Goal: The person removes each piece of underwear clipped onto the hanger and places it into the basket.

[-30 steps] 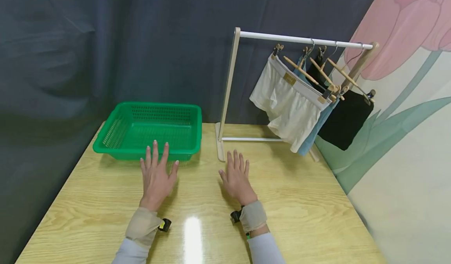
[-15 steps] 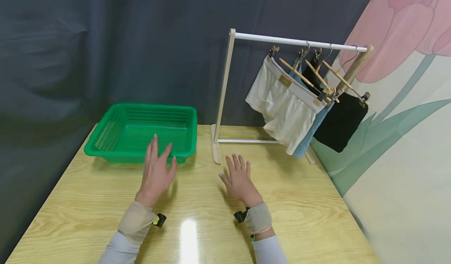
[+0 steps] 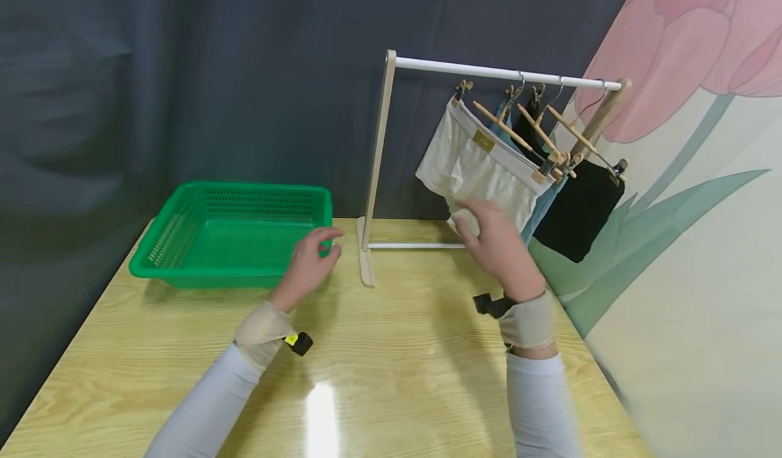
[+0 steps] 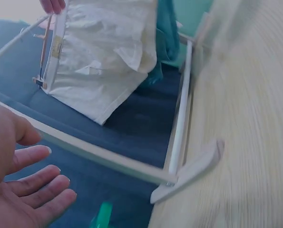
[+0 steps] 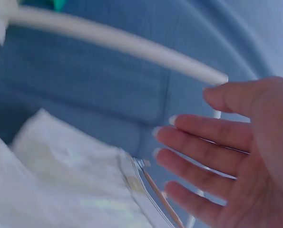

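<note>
White shorts [image 3: 482, 159] with a gold label on the waistband hang from a wooden clip hanger [image 3: 502, 125] on the rack. My right hand [image 3: 497, 244] is raised in front of the shorts, overlapping them in the head view; its fingers are extended and hold nothing in the right wrist view. My left hand [image 3: 310, 264] hovers by the right front corner of the green basket [image 3: 208, 275], fingers loosely bent with nothing in them. In the left wrist view the rack's near upright [image 4: 103, 154] passes beyond the left fingers.
Behind the white shorts hang blue shorts [image 3: 544, 203] and a black garment [image 3: 574, 210] on further hangers. The rack's white top bar [image 3: 458, 68] runs toward the painted wall [image 3: 684, 241]. A dark curtain [image 3: 256, 71] backs the wooden table [image 3: 391, 349].
My right hand has risen from over the table, moving forward and right to the white shorts. My left hand has shifted right, its spread fingers now bent. The head view has panned slightly right.
</note>
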Available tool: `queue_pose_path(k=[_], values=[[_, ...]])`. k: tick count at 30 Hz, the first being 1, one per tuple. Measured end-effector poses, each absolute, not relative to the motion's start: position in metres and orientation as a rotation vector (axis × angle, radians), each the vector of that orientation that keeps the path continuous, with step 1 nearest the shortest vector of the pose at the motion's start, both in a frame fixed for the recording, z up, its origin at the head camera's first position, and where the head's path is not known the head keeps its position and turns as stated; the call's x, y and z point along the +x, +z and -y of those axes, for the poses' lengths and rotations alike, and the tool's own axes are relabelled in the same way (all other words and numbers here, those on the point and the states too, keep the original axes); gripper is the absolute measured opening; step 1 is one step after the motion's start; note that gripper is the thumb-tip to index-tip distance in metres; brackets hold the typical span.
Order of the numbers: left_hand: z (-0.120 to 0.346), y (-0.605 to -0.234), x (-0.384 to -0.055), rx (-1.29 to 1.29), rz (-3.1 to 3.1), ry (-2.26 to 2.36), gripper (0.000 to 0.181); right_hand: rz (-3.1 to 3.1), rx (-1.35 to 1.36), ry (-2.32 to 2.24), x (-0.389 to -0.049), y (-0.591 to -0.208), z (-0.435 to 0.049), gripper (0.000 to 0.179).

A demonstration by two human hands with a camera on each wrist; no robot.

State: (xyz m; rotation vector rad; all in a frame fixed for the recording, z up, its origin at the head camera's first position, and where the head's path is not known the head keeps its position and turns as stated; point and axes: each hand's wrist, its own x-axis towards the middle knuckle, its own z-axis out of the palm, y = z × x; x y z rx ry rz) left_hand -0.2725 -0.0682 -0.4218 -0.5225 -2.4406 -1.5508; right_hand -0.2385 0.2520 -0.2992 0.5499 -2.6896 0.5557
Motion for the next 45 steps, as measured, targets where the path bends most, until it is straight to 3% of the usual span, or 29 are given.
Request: queue_pose_path(k=[7,14,18,27,45], values=[[0.046,-0.425,-0.311,-0.461,2.380,-1.805,0.035,2.502,0.457,0.294,-0.279,-0.243,-0.284,0.032],[0.029,-0.434,-0.343,-0.498,2.510,-1.625,0.047,2.533,0.305,0.159,-0.303,-0.216,-0.296,0.037],[0.019,-0.442,-0.354,-0.477,2.511,-1.625,0.053,2.626,0.219,0.117,-0.312,-0.214,-0.296,0.029],[0.005,-0.448,-0.368,-0.455,2.260,-1.804,0.048,2.674,0.137,0.020,-0.325,-0.218,-0.300,0.019],[-0.007,-0.447,-0.376,-0.310,2.206,-1.639,0.026,2.560,0.124,0.077,-0.324,-0.222,-0.311,0.023]])
